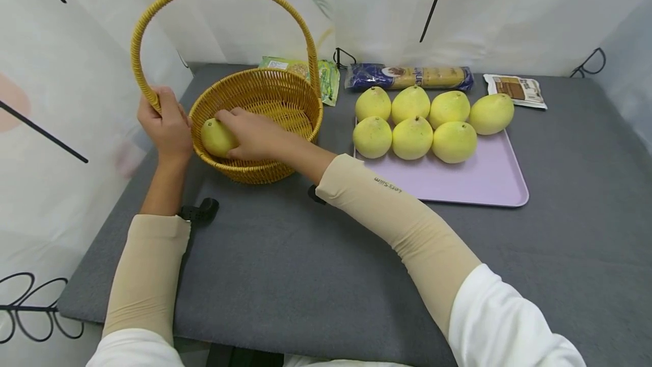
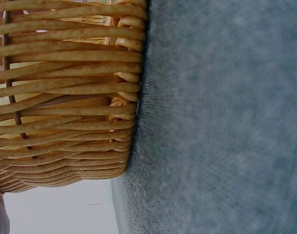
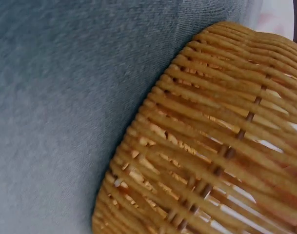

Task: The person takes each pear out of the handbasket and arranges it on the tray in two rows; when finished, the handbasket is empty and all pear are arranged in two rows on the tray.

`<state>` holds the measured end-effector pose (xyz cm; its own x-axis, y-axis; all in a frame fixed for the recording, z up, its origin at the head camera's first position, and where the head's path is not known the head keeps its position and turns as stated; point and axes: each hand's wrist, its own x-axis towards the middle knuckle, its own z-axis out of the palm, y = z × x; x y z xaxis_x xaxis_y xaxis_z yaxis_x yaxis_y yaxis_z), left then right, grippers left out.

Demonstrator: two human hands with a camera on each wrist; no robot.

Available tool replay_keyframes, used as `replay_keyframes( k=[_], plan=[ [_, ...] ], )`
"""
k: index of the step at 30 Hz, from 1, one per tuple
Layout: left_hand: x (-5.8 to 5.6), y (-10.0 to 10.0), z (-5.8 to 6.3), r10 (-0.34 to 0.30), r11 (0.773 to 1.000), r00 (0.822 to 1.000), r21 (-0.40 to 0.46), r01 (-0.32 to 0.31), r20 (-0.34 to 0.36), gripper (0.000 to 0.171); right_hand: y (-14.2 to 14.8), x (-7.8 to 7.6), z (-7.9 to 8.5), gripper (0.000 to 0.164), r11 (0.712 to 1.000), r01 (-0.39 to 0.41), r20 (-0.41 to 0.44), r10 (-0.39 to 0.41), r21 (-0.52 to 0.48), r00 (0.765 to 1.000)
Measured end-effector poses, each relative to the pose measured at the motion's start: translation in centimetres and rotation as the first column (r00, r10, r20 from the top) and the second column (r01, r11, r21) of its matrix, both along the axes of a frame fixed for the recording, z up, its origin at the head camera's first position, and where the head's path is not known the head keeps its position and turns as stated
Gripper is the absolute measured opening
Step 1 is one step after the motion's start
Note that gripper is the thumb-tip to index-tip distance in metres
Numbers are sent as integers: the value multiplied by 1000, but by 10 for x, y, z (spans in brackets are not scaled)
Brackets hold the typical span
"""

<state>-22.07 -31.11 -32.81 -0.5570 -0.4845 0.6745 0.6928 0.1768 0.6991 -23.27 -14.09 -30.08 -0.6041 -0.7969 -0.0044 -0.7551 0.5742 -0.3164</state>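
At the left of the head view my left hand [image 1: 168, 129] grips the lower end of the handle of a golden wicker basket [image 1: 257, 173], where it meets the rim. My right hand [image 1: 252, 133] reaches over the rim and holds a yellow pomelo [image 1: 216, 139] inside the basket, against its left wall. More of the basket's woven floor shows behind that hand. In the left wrist view the basket wall [image 2: 65, 87] fills the left side, with pale yellow behind the weave. The right wrist view shows the basket's outer wall [image 3: 211, 131]; the fingers are hidden there.
Right of the basket, several more pomelos [image 1: 412, 137] stand in two rows on a lilac tray [image 1: 474, 186]. Along the back lie a green packet [image 1: 328, 81], a blue-and-yellow pasta packet [image 1: 407, 77] and a brown-and-white sachet [image 1: 515, 90]. A grey cloth [image 1: 305, 265] covers the table.
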Motion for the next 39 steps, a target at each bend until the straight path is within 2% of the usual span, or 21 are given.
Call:
replay_keyframes(
  k=[3, 7, 11, 15, 18, 24, 33, 39],
  plan=[
    [0, 0, 1, 0, 1000, 1000, 5, 0, -3, 34, -3, 0, 1, 66, 1000, -2, 11, 2, -19, 1000],
    [0, 1, 1, -2, 1000, 1000, 10, 2, -1, 33, -6, 0, 2, 56, 996, 7, 80, 0, -88, 997],
    [0, 1, 1, -1, 1000, 1000, 16, 1, 1, 34, -10, -1, 0, 64, 994, 0, 133, 15, -108, 991],
    [0, 1, 1, 0, 1000, 1000, 13, 0, 3, 33, -15, -2, -4, 78, 996, 4, 132, 8, -91, 991],
    [1, 1, 1, 1, 1000, 1000, 8, -1, 3, 33, -17, -2, -7, 81, 996, 20, 140, -7, -92, 990],
    [2, 2, 2, 9, 1000, 1000, 5, -9, 9, 34, -18, -3, -10, 71, 989, 38, 157, -15, -143, 988],
    [-1, 2, 1, -3, 1000, 1000, 21, 3, 3, 34, -10, -1, -10, 61, 984, 40, 113, -21, -174, 993],
    [0, 2, 0, -1, 1000, 1000, 22, 1, 11, 33, 4, 5, -5, 62, 970, 86, 139, -55, -227, 989]
  ],
)
